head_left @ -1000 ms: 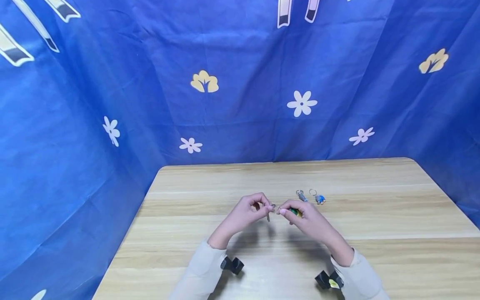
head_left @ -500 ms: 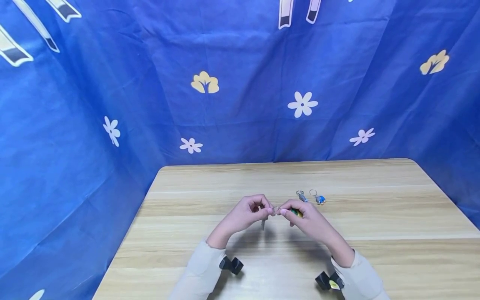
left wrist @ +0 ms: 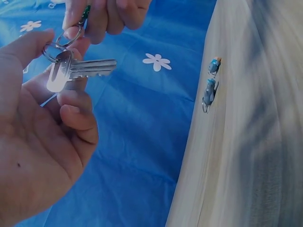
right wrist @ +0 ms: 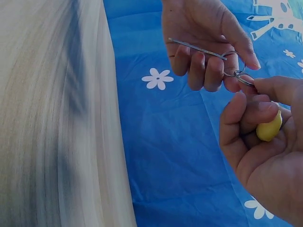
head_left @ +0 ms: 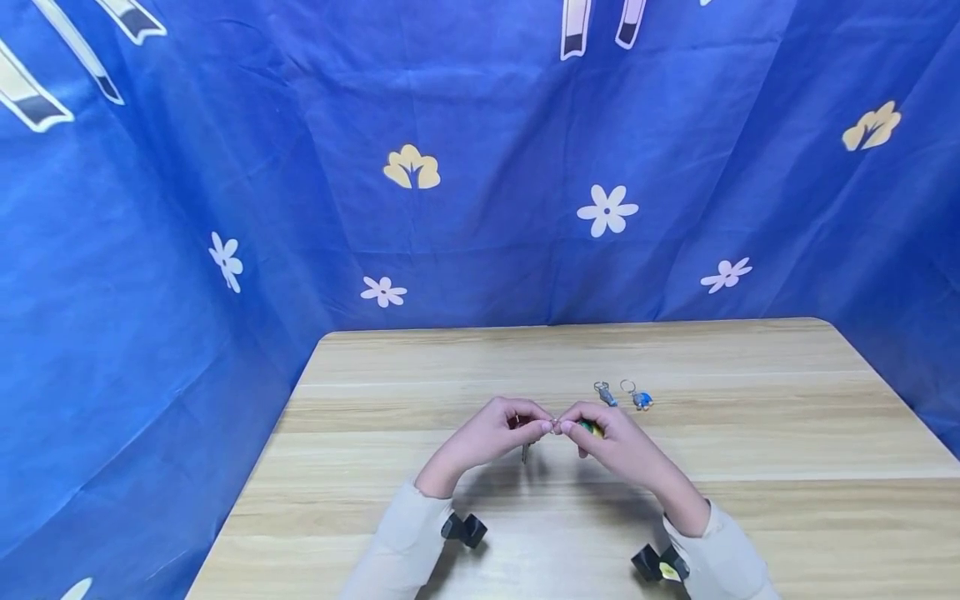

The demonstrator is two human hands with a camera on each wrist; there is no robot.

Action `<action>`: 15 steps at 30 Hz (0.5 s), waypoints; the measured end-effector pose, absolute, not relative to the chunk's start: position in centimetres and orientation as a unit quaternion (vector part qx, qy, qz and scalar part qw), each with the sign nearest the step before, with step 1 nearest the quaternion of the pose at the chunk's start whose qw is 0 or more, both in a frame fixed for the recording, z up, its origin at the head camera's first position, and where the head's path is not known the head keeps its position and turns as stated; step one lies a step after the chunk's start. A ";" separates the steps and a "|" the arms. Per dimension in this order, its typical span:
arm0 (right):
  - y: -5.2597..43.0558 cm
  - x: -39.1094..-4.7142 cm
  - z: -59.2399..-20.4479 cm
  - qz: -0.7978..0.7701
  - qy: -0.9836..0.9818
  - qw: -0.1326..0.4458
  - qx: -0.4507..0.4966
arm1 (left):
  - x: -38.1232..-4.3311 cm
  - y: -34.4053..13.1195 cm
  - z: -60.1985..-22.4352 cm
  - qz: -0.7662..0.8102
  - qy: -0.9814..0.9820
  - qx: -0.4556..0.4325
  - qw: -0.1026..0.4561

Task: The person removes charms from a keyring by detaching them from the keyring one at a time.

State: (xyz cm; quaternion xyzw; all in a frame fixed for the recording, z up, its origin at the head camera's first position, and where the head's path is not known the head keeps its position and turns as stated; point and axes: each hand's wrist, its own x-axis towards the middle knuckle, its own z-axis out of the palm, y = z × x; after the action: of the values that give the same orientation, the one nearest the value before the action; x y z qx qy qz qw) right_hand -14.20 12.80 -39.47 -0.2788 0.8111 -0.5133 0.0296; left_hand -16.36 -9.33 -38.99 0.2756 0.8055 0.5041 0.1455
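Observation:
My left hand (head_left: 491,435) pinches a key ring (left wrist: 46,55) between thumb and index finger. A silver key (left wrist: 94,68) hangs on that ring, in front of the curled fingers in the left wrist view. My right hand (head_left: 618,442) pinches a second split ring (right wrist: 246,82), with a yellow lemon-shaped charm (right wrist: 269,130) partly hidden in its curled fingers. A bit of green (left wrist: 85,14) shows by the right fingers. Both hands meet fingertip to fingertip above the table, and the two rings cross each other in both wrist views.
Two more keychains lie on the wooden table (head_left: 375,475) beyond my right hand: a grey-blue figure (head_left: 606,394) and a blue one with a ring (head_left: 642,400). Blue patterned cloth (head_left: 495,250) hangs behind the table and along its sides.
My left hand has shifted slightly right and its fingertips have closed up to the right hand's. The key has swung lower beneath the left fingers. The keychains on the table stay put.

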 end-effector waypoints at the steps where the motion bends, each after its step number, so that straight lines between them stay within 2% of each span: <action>1: 12.8 -14.2 -39.5 -0.513 0.812 0.034 -0.277 | -16.4 -9.4 -39.0 0.501 0.807 0.276 0.147; 9: 12.6 -14.2 -39.5 -0.523 0.807 0.073 -0.264 | -16.4 -9.4 -39.2 0.507 0.799 0.287 0.149; 15: 12.5 -14.2 -39.4 -0.548 0.788 0.129 -0.250 | -16.3 -9.4 -39.2 0.519 0.795 0.280 0.143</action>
State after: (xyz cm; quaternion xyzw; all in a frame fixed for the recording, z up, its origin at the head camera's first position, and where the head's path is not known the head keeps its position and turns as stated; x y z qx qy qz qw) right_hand -14.18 12.46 -39.43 -0.2503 0.7878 -0.5478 0.1290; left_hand -16.32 -9.40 -39.16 0.2800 0.7946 0.5193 0.1430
